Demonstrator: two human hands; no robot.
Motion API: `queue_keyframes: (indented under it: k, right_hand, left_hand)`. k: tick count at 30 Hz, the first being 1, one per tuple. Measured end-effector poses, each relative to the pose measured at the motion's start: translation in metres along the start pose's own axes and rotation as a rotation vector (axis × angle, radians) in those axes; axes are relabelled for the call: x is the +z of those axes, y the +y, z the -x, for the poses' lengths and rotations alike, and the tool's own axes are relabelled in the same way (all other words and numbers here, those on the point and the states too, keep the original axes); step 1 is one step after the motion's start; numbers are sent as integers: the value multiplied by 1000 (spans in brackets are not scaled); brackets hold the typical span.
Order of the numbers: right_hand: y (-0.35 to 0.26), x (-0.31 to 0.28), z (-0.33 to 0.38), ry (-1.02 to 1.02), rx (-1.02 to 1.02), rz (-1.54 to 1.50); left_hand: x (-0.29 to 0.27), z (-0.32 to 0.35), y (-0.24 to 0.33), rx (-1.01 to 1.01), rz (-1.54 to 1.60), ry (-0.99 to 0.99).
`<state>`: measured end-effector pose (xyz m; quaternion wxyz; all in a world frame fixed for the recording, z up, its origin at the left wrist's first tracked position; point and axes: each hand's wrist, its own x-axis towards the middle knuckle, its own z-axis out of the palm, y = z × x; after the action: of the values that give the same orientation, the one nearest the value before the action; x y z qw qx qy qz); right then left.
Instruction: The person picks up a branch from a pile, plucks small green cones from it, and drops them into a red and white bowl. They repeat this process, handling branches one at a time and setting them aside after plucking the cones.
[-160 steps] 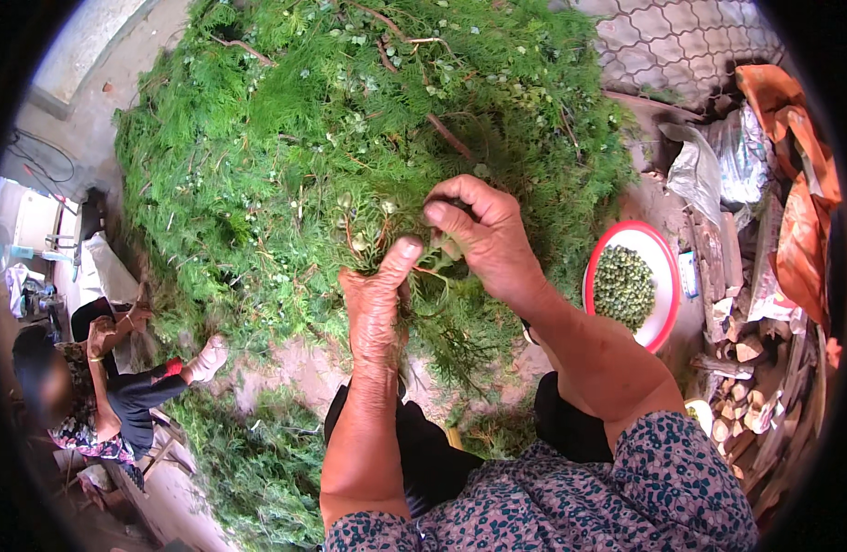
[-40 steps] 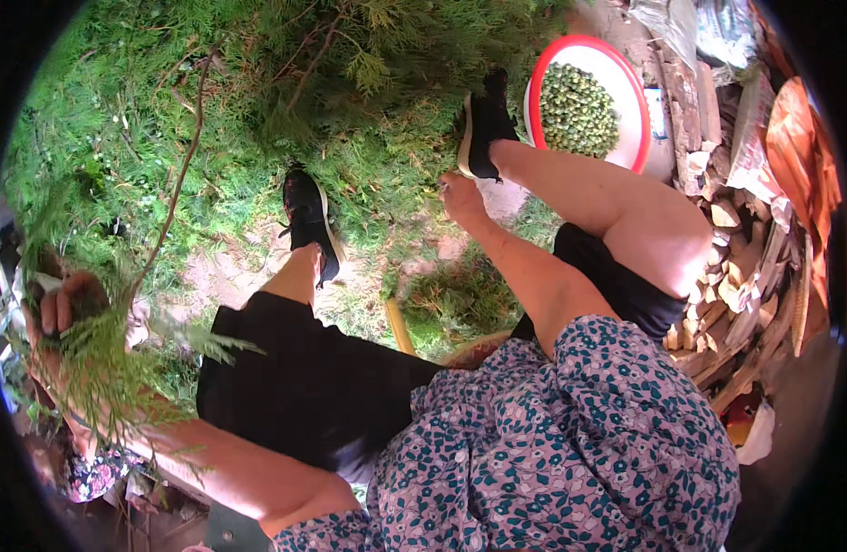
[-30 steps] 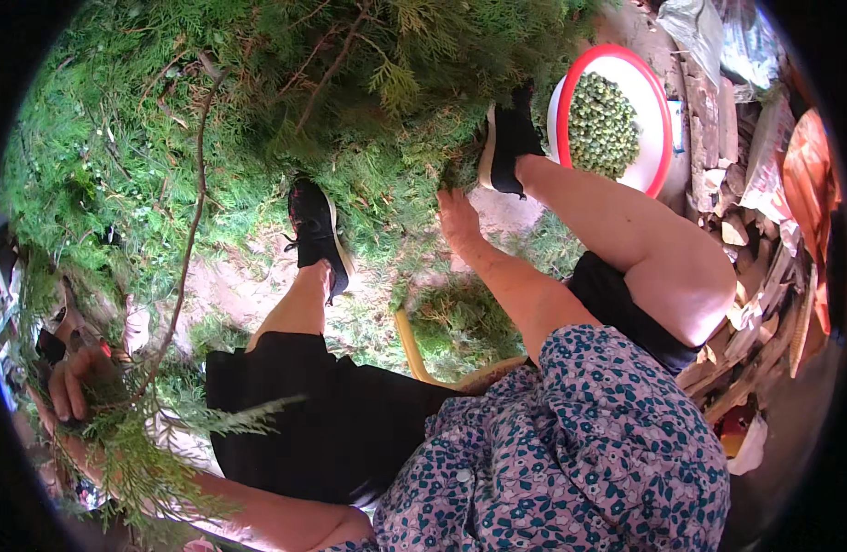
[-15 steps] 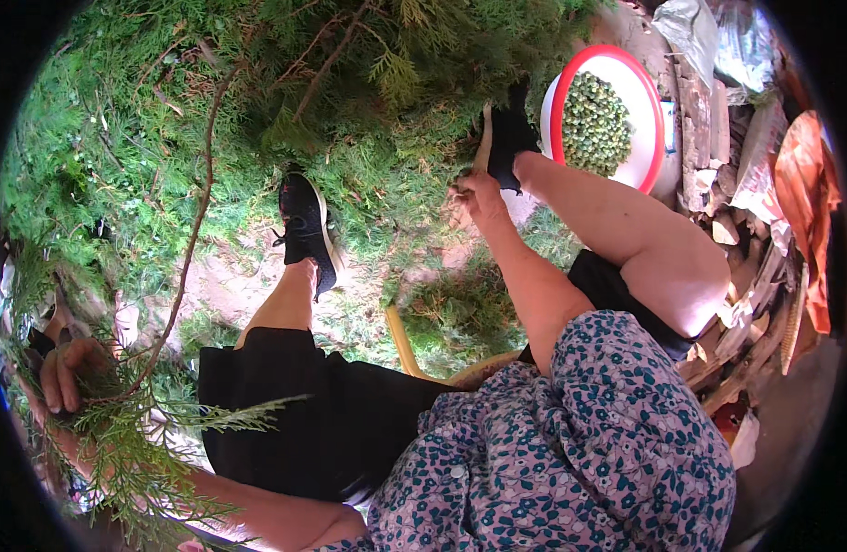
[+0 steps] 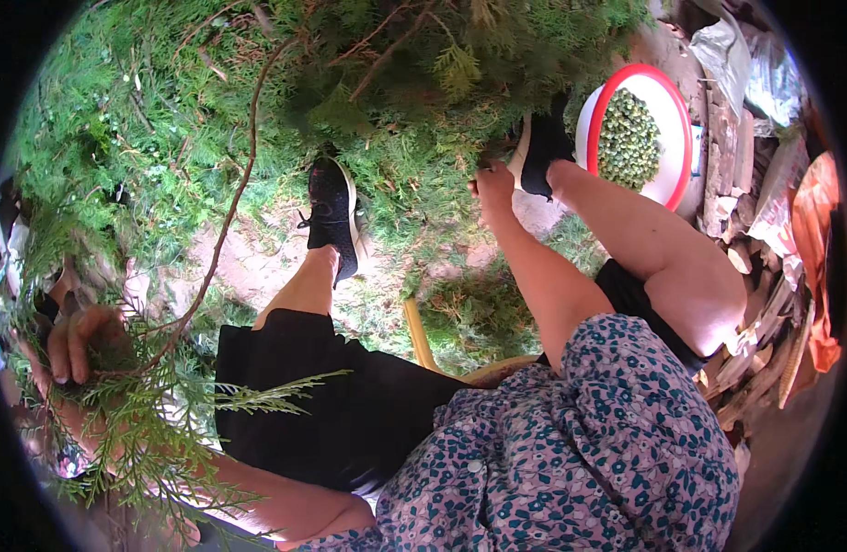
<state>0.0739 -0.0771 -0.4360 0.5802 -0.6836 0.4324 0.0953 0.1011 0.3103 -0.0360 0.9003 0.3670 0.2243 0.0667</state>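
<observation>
Outdoors, beside a half-filled bowl [image 5: 667,138] of green berries, right hand [image 5: 493,189] pinches unpicked cypress foliage [image 5: 396,120]; left hand [image 5: 79,340] grips a cut sprig [image 5: 166,414].

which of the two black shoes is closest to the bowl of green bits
The black shoe on the person's right foot, right beside the red-rimmed bowl. The right hand reaches into the greenery next to it. The other shoe stands farther left, on bare ground.

Head camera looks steeply down at lap, near.
</observation>
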Motion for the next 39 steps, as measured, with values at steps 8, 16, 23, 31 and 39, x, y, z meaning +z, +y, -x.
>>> queue_keyframes:
  k: [8,16,23,31,39]
  right_hand:
    - [6,86,90,-760,-426,487]
    - [51,119,84,-813,-621,890]
    - [-11,89,92,-816,168,265]
    - [-100,21,85,-942,474,-646]
    - [-175,-104,78,-690,142,-1030]
  left_hand:
    - [14,7,5,53,-24,125]
    - [-11,6,-1,72,84,145]
    - [1,3,-2,88,31,144]
    - [39,4,-31,66,22,-57]
    - [107,29,-95,64,-127,70]
